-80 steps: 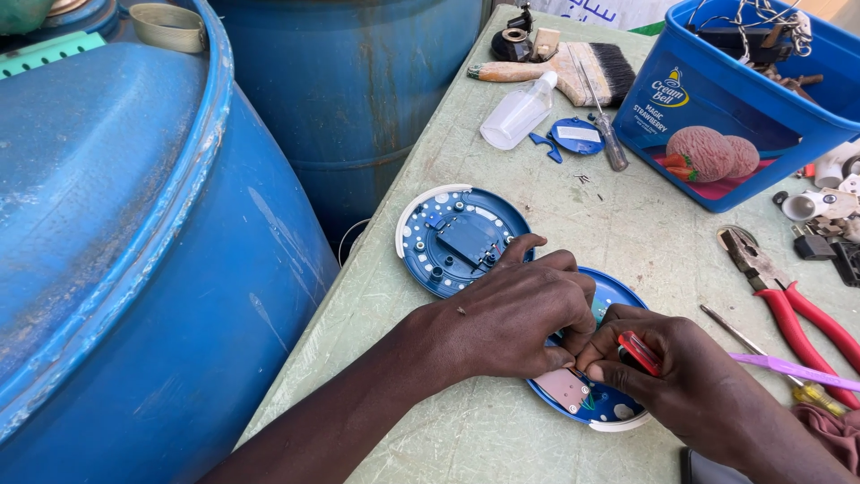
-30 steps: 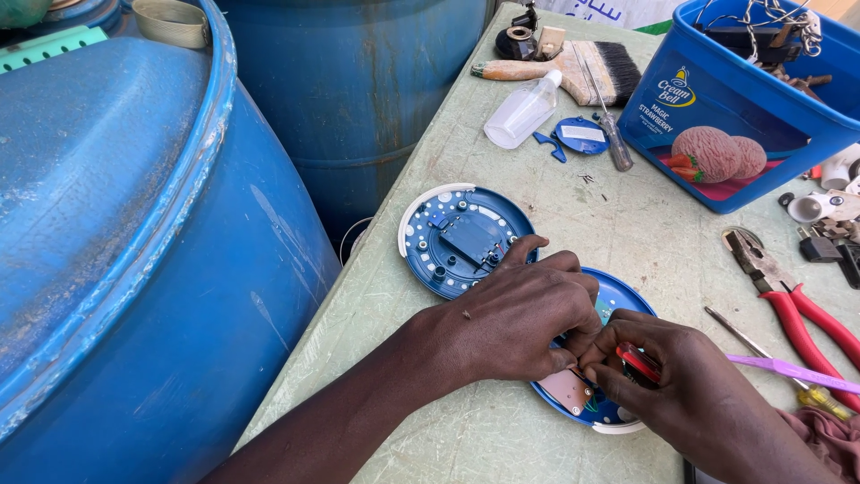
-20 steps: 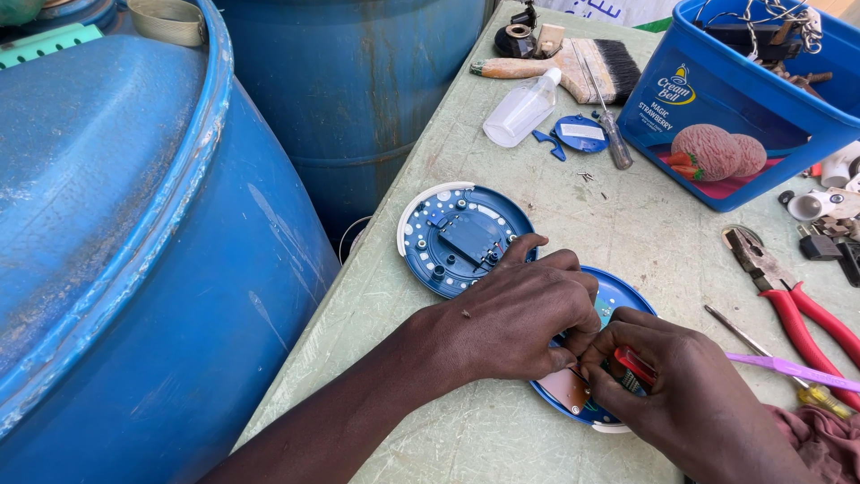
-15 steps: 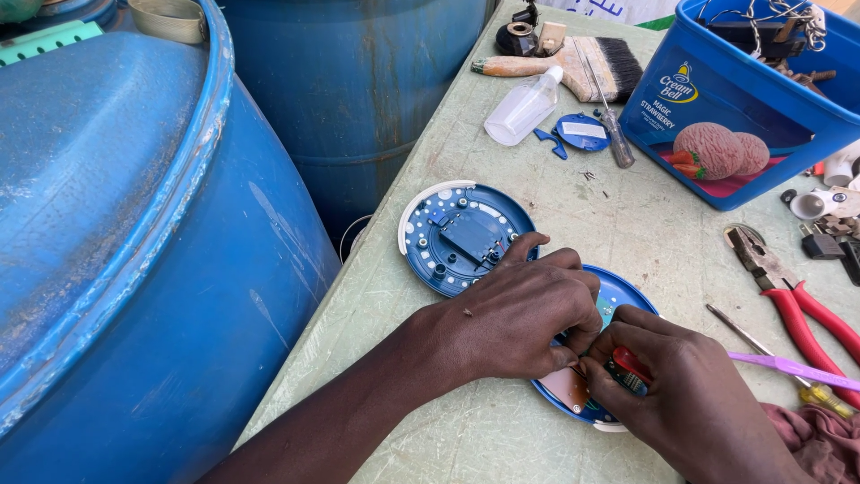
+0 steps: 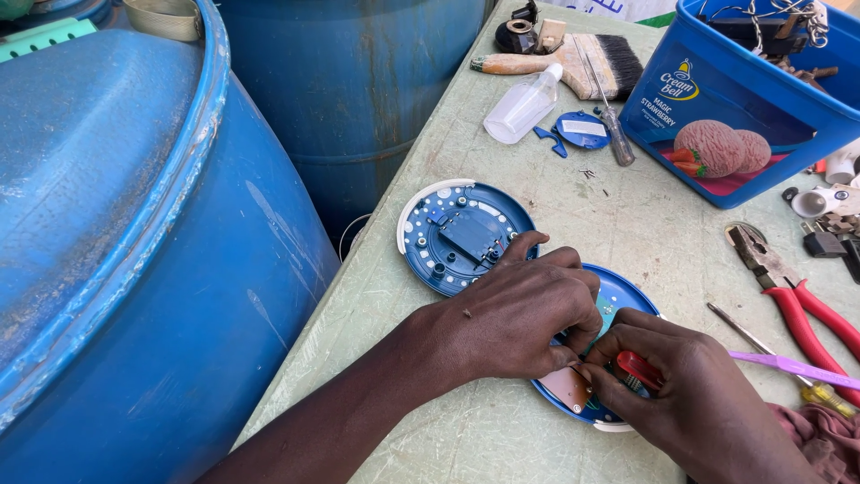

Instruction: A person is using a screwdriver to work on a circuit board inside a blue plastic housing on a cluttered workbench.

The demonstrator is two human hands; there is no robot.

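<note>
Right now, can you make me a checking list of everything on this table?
Surface: pale green table, scratched and dusty.
Job's things: blue round half under both hands; other blue round half lies beside it.
Clutter: pliers, paintbrush, small bottle, blue tub, screwdriver.
Grippers: left hand presses on the half; right hand grips a small red thing.
Cables: nothing seen.
Surroundings: big blue barrels at the table's edge.

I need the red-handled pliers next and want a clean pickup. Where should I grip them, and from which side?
Grip the red-handled pliers by the two red handles, coming from above on the right. They lie flat on the green table, metal nose toward the blue tub, handles spread toward the near right edge, clear of both hands.
</note>
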